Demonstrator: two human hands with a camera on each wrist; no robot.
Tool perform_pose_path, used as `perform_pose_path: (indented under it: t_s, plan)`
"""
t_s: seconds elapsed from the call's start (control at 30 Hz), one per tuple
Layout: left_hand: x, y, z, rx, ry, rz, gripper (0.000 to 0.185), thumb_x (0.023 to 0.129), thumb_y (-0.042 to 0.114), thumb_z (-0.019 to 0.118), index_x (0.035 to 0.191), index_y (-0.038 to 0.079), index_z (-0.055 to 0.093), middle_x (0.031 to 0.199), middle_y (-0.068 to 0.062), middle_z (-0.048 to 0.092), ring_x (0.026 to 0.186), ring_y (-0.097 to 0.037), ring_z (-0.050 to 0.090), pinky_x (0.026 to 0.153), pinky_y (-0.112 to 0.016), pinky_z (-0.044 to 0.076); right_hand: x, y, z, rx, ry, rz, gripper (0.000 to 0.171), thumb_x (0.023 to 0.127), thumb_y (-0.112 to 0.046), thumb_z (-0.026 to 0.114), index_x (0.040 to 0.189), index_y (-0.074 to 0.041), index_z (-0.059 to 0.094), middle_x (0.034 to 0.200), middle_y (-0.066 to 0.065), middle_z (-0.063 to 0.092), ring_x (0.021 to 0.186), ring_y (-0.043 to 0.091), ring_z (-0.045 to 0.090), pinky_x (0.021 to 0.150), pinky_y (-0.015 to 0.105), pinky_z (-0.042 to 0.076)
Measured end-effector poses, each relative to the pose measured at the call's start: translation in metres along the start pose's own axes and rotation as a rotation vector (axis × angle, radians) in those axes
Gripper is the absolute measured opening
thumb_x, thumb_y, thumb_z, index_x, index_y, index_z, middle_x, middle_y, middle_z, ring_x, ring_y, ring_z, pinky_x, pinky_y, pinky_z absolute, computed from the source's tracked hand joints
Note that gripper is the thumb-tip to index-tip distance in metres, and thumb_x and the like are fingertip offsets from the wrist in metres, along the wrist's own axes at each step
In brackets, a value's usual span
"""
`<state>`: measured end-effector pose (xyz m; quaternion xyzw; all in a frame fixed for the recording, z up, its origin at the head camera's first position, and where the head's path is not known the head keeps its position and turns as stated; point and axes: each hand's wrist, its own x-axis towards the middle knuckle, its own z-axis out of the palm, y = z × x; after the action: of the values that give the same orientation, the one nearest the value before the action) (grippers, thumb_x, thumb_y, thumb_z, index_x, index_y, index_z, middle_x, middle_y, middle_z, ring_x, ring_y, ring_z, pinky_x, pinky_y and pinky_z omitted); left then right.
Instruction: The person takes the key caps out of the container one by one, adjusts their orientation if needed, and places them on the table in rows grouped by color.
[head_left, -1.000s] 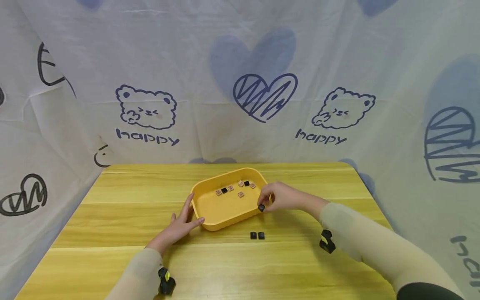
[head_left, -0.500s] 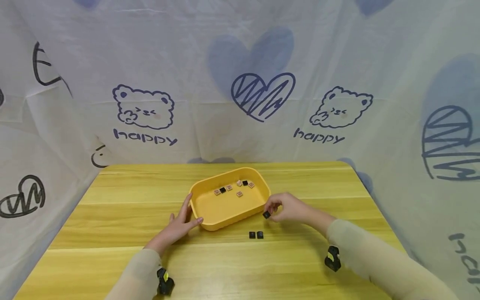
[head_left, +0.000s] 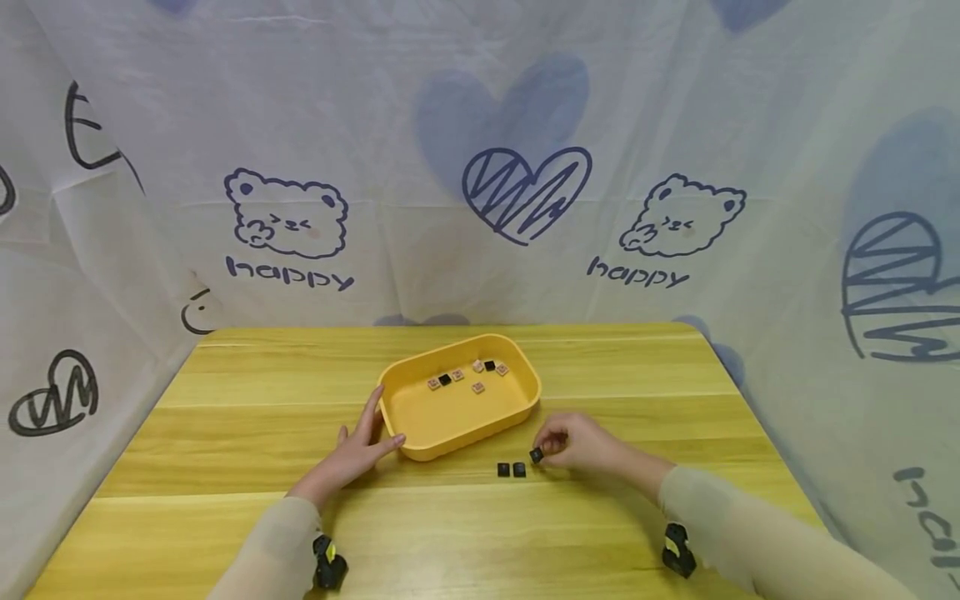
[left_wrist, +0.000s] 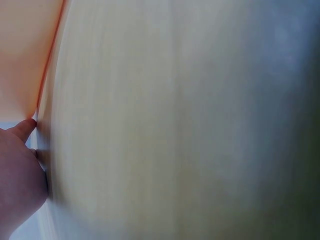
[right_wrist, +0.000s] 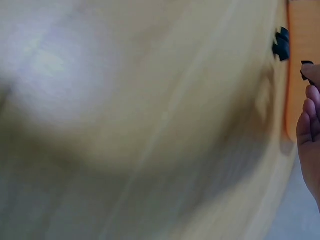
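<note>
A: The yellow wooden table shows a long grain and a smooth, faintly satin finish. The shallow yellow plastic tray looks smooth and matt.

B: The small square black plastic piece in the right hand seems matt too. Behind, the white printed cloth backdrop hangs creased and dull. The beige sleeves look like soft fabric.

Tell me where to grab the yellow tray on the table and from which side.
Grip the yellow tray by its raised rim at the near-left corner, coming from the left, probably thumb inside the wall and fingers outside. The left hand already rests against that wall. The small tiles lie toward the far side, so this corner is bare.
</note>
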<state>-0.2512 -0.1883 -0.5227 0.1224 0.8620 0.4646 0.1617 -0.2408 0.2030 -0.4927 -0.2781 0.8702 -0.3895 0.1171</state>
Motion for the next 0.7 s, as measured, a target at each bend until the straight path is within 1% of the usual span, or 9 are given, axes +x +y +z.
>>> perform_pose_path:
  t_s: [0.17, 0.27, 0.4, 0.53, 0.7]
  plan:
    - [0.000, 0.000, 0.000, -0.001, 0.001, -0.002, 0.094, 0.098, 0.045, 0.056, 0.155, 0.027, -0.017, 0.158, -0.024, 0.014, 0.145, -0.039, 0.009, 0.106, -0.060, -0.022, -0.005, 0.001, 0.009, 0.019, 0.014, 0.087, 0.017, 0.076, 0.000, 0.079, 0.090, -0.007, 0.071, 0.077, -0.004, 0.063, 0.071, 0.010, 0.057, 0.064, 0.024, 0.052]
    - [0.000, 0.000, -0.001, -0.002, 0.005, 0.012, 0.094, 0.098, 0.043, 0.056, 0.155, 0.027, -0.017, 0.157, -0.025, 0.014, 0.145, -0.040, 0.009, 0.105, -0.061, -0.022, -0.006, 0.001, 0.012, 0.019, 0.018, 0.116, 0.017, 0.076, 0.000, 0.079, 0.090, -0.007, 0.071, 0.077, -0.005, 0.063, 0.071, 0.012, 0.058, 0.063, 0.025, 0.053]
    - [-0.001, 0.000, -0.001, -0.001, 0.019, 0.033, 0.094, 0.098, 0.042, 0.057, 0.155, 0.024, -0.015, 0.156, -0.027, 0.015, 0.145, -0.041, 0.009, 0.104, -0.064, -0.021, -0.006, 0.002, 0.016, 0.009, 0.030, 0.128, 0.017, 0.075, -0.001, 0.080, 0.088, -0.007, 0.071, 0.075, -0.006, 0.063, 0.069, 0.011, 0.058, 0.062, 0.025, 0.052]
    - [0.000, 0.000, -0.001, 0.001, 0.017, 0.034, 0.095, 0.098, 0.043, 0.057, 0.155, 0.024, -0.016, 0.156, -0.027, 0.014, 0.144, -0.042, 0.009, 0.105, -0.064, -0.021, -0.008, 0.004, 0.019, 0.007, 0.036, 0.137, 0.017, 0.076, -0.003, 0.081, 0.088, -0.007, 0.070, 0.076, -0.005, 0.063, 0.069, 0.010, 0.058, 0.062, 0.024, 0.052]
    - [0.000, 0.001, 0.000, 0.002, 0.011, 0.032, 0.094, 0.098, 0.042, 0.056, 0.155, 0.024, -0.016, 0.156, -0.028, 0.014, 0.145, -0.040, 0.010, 0.104, -0.065, -0.022, -0.009, 0.002, 0.022, -0.003, 0.029, 0.122, 0.017, 0.076, -0.005, 0.081, 0.088, -0.005, 0.070, 0.078, -0.004, 0.063, 0.070, 0.008, 0.057, 0.064, 0.024, 0.051]
